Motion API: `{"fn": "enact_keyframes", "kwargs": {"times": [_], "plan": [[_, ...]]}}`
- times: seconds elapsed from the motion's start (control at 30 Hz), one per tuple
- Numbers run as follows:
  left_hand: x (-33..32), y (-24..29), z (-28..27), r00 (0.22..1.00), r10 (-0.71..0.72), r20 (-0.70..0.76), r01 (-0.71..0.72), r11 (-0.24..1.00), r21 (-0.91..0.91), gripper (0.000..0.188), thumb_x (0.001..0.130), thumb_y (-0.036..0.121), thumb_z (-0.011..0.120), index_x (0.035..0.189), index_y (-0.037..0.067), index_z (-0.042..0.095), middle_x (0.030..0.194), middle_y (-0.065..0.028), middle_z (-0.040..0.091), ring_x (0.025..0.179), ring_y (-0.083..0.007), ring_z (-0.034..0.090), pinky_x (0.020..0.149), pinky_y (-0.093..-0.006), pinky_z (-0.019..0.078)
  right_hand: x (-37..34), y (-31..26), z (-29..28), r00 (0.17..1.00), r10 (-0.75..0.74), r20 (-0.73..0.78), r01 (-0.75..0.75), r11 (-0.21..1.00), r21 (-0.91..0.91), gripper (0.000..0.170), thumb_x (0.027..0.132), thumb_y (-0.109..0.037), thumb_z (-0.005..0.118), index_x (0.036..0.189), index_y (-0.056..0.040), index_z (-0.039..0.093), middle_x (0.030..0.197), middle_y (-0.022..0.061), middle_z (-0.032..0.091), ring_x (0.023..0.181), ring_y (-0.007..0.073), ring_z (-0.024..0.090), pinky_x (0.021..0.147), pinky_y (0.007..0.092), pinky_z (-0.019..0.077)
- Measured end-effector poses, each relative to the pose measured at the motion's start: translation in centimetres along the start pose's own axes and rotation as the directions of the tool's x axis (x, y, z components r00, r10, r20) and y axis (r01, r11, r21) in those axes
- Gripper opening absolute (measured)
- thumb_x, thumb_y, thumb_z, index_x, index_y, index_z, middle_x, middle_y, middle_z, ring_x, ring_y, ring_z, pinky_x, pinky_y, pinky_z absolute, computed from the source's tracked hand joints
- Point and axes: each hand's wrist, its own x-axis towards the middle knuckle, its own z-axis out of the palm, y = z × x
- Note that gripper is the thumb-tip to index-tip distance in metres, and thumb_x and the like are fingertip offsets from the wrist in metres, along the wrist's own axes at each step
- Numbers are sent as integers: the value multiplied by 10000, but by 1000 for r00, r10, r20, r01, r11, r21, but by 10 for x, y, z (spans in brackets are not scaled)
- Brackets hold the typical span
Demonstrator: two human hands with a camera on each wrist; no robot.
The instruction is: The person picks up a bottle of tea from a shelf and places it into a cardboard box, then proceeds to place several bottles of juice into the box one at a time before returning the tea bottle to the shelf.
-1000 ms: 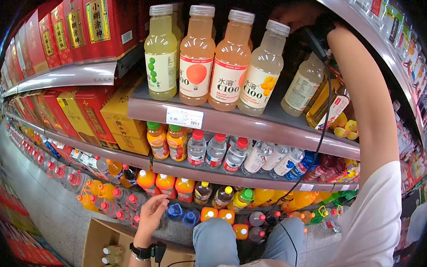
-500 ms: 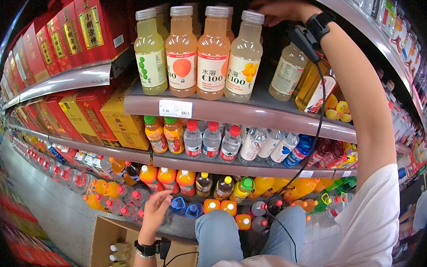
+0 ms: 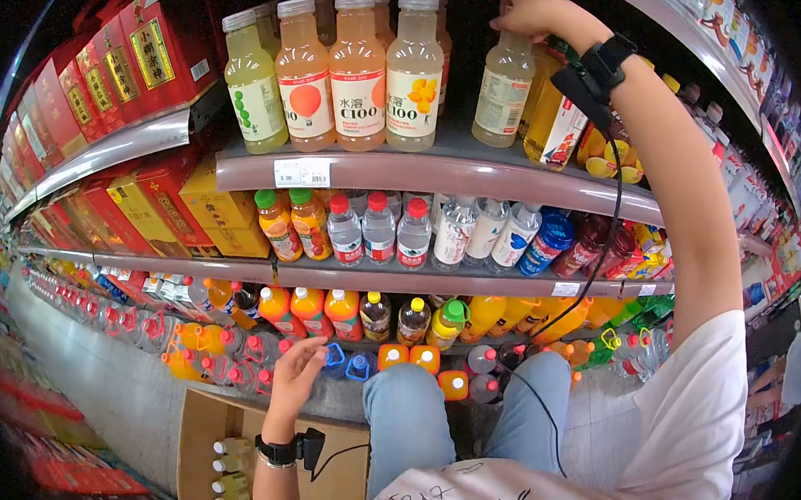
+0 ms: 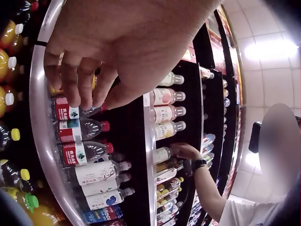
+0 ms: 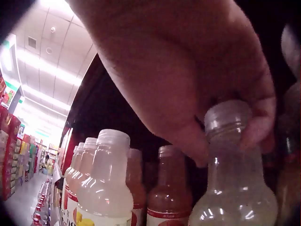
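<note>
My right hand [image 3: 537, 12] is at the top shelf, around the neck of a pale bottle [image 3: 504, 92] that stands apart from the row. In the right wrist view thumb and fingers pinch that bottle [image 5: 233, 188] just below its white cap. Left of it stand a lemon-label bottle [image 3: 413, 75], two pink bottles and a green-label bottle [image 3: 254, 89], with more behind. My left hand [image 3: 296, 375] hangs over the lower bottles, fingers loosely bent and holding nothing; in the left wrist view the hand [image 4: 113, 52] covers part of the water bottles [image 4: 84, 153].
An amber bottle [image 3: 536, 113] stands right of the gripped one. Lower shelves carry juice and water bottles [image 3: 378, 233]. On the floor an open cardboard box [image 3: 327, 474] holds several bottles. Red boxes [image 3: 155, 59] fill the left shelf. A black cable [image 3: 603, 256] hangs from my right wrist.
My right hand has come forward out of the shelf's dark back and moved onto the pale bottle's neck. The head view has shifted, so the shelves sit further left and higher.
</note>
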Motion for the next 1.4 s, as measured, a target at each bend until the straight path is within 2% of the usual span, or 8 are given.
{"fn": "enact_keyframes", "kwargs": {"times": [0.13, 0.23, 0.47, 0.57, 0.63, 0.9, 1.33, 1.4], "plan": [[-11, 13, 6, 999, -32, -5, 33, 999, 37, 270, 939, 95, 598, 1194, 8, 603, 1018, -18, 666, 864, -72, 588, 758, -219, 462, -28, -28, -16, 995, 94, -18, -95, 995, -41, 365, 858, -345, 699, 966, 2, 665, 764, 106, 668, 565, 152, 624, 509, 279, 512], [-13, 12, 7, 1000, 11, 2, -11, 998, 58, 257, 939, 98, 600, 1180, 9, 611, 1016, -13, 664, 861, -69, 584, 751, -218, 463, -67, -51, -45, 997, 34, 73, -26, 994, -107, 673, 797, -587, 636, 1062, 30, 673, 1079, 248, 662, 984, 319, 657, 772, 377, 543], [-18, 20, 13, 1000, 25, -11, -24, 998, 64, 253, 937, 83, 611, 1177, 3, 614, 942, -6, 643, 858, -64, 565, 757, -219, 455, -43, -20, -14, 942, -169, -291, 123, 978, -169, 638, 735, -568, 717, 902, 47, 686, 823, 230, 677, 668, 296, 672, 628, 378, 544], [-17, 20, 16, 999, 33, -9, -32, 997, 63, 253, 936, 88, 614, 1175, 4, 617, 936, -2, 641, 847, -62, 562, 749, -216, 453, -66, -25, -44, 990, -5, 141, -38, 952, 304, 482, 776, -435, 748, 819, 37, 660, 706, 147, 632, 618, 208, 631, 567, 333, 513], [-18, 23, 18, 1000, 27, -3, -26, 998, 59, 254, 936, 89, 616, 1176, 5, 619, 938, -4, 642, 845, -62, 562, 748, -215, 452, -67, -16, -49, 893, -269, 362, -22, 776, 630, 349, 830, -312, 726, 760, 14, 625, 629, 49, 543, 542, 139, 530, 505, 298, 450], [-17, 24, 25, 998, 48, 31, -52, 989, 139, 243, 945, 110, 594, 1169, 23, 623, 963, -6, 660, 843, -74, 593, 685, -208, 464, -69, -45, -42, 991, 108, 77, -126, 949, 290, 442, 810, -402, 697, 715, 29, 666, 580, 91, 587, 494, 192, 588, 501, 310, 494], [-18, 16, 16, 999, 46, -4, -46, 994, 103, 248, 945, 110, 591, 1178, 31, 619, 982, 6, 666, 804, -37, 572, 544, -162, 395, 12, -19, 22, 898, -49, -437, 12, 996, -86, 485, 747, -438, 729, 975, -10, 705, 866, 164, 718, 767, 248, 716, 760, 381, 565], [-20, 22, 16, 1000, -14, -22, 15, 997, 69, 251, 933, 90, 613, 1170, 7, 621, 935, 5, 650, 813, -45, 557, 663, -194, 429, 13, -22, 17, 942, 85, -324, -68, 996, 64, 521, 743, -467, 733, 1013, -23, 701, 917, 166, 716, 810, 254, 714, 796, 381, 554]]}}
